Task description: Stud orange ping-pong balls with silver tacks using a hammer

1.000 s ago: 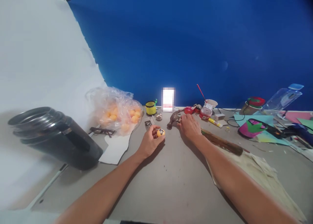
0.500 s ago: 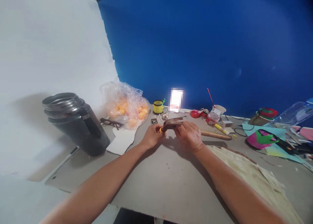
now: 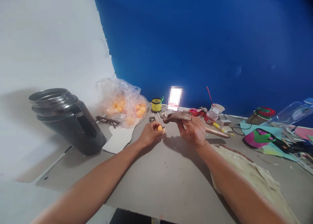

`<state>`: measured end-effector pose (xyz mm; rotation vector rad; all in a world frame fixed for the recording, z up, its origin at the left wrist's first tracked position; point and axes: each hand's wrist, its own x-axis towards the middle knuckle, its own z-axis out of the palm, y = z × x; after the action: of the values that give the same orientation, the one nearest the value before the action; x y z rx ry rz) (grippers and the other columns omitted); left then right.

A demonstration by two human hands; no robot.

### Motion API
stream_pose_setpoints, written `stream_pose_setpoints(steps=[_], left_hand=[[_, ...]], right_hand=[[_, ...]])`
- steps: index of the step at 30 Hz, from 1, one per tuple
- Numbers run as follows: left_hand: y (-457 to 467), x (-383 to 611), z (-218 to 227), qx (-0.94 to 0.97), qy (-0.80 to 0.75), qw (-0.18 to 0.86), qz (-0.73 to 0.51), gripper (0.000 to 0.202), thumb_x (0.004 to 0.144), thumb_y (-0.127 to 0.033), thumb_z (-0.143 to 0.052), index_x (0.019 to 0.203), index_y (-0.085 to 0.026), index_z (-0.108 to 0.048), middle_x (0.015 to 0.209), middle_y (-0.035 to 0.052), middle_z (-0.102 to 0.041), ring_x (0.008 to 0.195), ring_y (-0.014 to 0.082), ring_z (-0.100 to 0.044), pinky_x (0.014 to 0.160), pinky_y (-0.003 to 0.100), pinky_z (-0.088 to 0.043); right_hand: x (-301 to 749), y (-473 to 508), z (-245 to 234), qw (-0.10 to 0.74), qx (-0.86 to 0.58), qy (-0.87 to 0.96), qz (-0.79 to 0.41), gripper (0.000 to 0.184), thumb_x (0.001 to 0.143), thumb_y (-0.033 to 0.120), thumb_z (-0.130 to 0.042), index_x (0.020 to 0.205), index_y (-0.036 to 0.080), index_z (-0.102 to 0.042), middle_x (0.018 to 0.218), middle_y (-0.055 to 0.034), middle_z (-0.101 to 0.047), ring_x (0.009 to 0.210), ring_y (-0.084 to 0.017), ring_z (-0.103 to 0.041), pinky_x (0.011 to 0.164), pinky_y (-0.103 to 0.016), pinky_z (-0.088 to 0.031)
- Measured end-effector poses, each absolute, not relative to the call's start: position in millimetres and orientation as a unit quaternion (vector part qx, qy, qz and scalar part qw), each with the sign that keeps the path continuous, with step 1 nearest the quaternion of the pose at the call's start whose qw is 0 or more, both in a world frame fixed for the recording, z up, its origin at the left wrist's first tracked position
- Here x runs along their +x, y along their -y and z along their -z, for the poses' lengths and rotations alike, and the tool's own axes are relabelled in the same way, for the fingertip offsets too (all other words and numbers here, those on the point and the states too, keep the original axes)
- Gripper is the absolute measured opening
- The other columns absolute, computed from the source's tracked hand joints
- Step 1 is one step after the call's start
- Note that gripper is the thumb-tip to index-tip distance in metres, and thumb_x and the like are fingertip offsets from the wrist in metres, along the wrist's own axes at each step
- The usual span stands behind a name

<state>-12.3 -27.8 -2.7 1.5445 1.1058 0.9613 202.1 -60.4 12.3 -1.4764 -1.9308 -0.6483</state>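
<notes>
My left hand (image 3: 150, 132) pinches an orange ping-pong ball (image 3: 160, 128) against the tabletop. A small dark, shiny piece shows on the ball's right side; its kind I cannot make out. In my right hand (image 3: 195, 131) is a hammer, gripped close to its head. The rusty hammer head (image 3: 178, 117) is raised just above and right of the ball, apart from it. Its wooden handle (image 3: 218, 132) points off to the right. Behind my left hand stand a little box of metal bits (image 3: 152, 119) and a small clear container (image 3: 163, 114).
A large dark flask (image 3: 70, 122) stands open at left, near glasses (image 3: 107, 121) and a plastic bag of orange balls (image 3: 122, 103). Behind are a yellow tape roll (image 3: 156, 104) and a bright blurred screen (image 3: 175, 98). Right lie cloth (image 3: 246, 175), a paper cup (image 3: 217, 109) and coloured paper (image 3: 281, 149).
The hammer head has lifted off the ball and my right hand has shifted slightly right, so the ball and its shiny piece now show. My left hand keeps its pinch.
</notes>
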Motion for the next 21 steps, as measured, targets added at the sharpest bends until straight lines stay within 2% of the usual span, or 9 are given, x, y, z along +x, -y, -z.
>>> stream_pose_setpoints(steps=[5, 9, 12, 16, 21], left_hand=[[26.7, -14.0, 2.3, 0.645, -0.428, 0.490, -0.402, 0.020, 0.066, -0.026, -0.076, 0.084, -0.021, -0.070, 0.075, -0.0003, -0.067, 0.062, 0.0153, -0.057, 0.056, 0.027, -0.044], [27.3, -14.4, -0.3, 0.633, -0.426, 0.512, -0.395, 0.025, 0.072, -0.032, -0.074, 0.093, -0.020, -0.069, 0.070, -0.0018, -0.064, 0.056, 0.0139, -0.055, 0.052, 0.026, -0.042], [28.3, -13.9, -2.2, 0.630, -0.412, 0.523, -0.399, 0.024, 0.070, -0.027, -0.073, 0.093, -0.020, -0.068, 0.070, -0.0019, -0.065, 0.058, 0.0144, -0.058, 0.054, 0.026, -0.044], [28.3, -13.8, -3.1, 0.624, -0.414, 0.526, -0.404, 0.025, 0.070, -0.028, -0.073, 0.092, -0.021, -0.066, 0.072, -0.0020, -0.065, 0.057, 0.0143, -0.058, 0.056, 0.027, -0.044], [29.8, -13.6, -4.3, 0.631, -0.416, 0.520, -0.397, 0.029, 0.070, -0.032, -0.075, 0.095, -0.020, -0.065, 0.075, -0.0013, -0.065, 0.058, 0.0139, -0.058, 0.056, 0.027, -0.044]], right_hand=[[199.9, 61.5, -12.5, 0.280, -0.520, 0.770, 0.243, 0.028, 0.102, 0.032, -0.052, 0.088, 0.021, -0.074, 0.076, -0.0082, -0.067, 0.073, -0.021, -0.057, 0.071, -0.034, -0.033], [199.2, 62.7, -14.2, 0.304, -0.531, 0.744, 0.269, 0.028, 0.103, 0.033, -0.051, 0.096, 0.020, -0.075, 0.080, -0.0093, -0.069, 0.077, -0.021, -0.059, 0.074, -0.034, -0.035], [198.8, 62.5, -15.2, 0.290, -0.532, 0.753, 0.257, 0.028, 0.103, 0.035, -0.052, 0.103, 0.019, -0.075, 0.077, -0.0086, -0.069, 0.075, -0.021, -0.059, 0.072, -0.034, -0.034], [202.0, 61.0, -21.2, 0.291, -0.542, 0.748, 0.248, 0.031, 0.104, 0.039, -0.050, 0.103, 0.020, -0.075, 0.077, -0.0087, -0.069, 0.076, -0.022, -0.058, 0.074, -0.034, -0.034], [200.4, 60.0, -19.5, 0.307, -0.534, 0.741, 0.267, 0.029, 0.103, 0.035, -0.051, 0.099, 0.020, -0.075, 0.077, -0.0087, -0.069, 0.076, -0.022, -0.059, 0.073, -0.035, -0.034]])
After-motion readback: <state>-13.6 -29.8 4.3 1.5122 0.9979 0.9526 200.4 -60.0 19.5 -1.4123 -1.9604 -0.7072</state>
